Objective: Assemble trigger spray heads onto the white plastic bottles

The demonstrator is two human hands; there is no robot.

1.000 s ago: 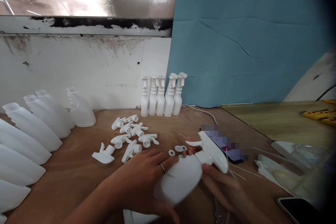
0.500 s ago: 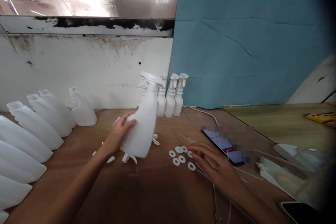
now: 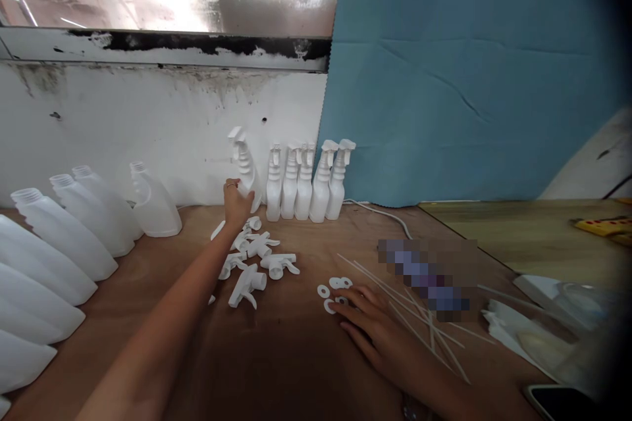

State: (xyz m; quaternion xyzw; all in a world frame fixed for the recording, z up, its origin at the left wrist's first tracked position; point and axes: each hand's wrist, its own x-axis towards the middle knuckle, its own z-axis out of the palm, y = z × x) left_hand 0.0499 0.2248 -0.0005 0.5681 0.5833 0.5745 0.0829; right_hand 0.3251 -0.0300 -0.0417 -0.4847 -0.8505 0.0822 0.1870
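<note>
The person's left hand [image 3: 237,202] was wrapped around a white spray bottle [image 3: 248,174], holding it low on its side. The bottle was at the back of the table [image 3: 286,335], near the white wall [image 3: 197,118], just left of a row of five spray bottles [image 3: 304,197]. It was hard to tell if its bottom touched the table.

The right hand [image 3: 372,325] was open, with its fingers a bit apart over some small white rings [image 3: 323,291]. No one could tell if it pressed on any of them. Thin white straws [image 3: 395,293] lay just beside that hand.

Loose spray tops [image 3: 280,265] lay in a bunch under and beside the left arm. Farther left stood big white bottles [image 3: 81,237] with no tops on.
</note>
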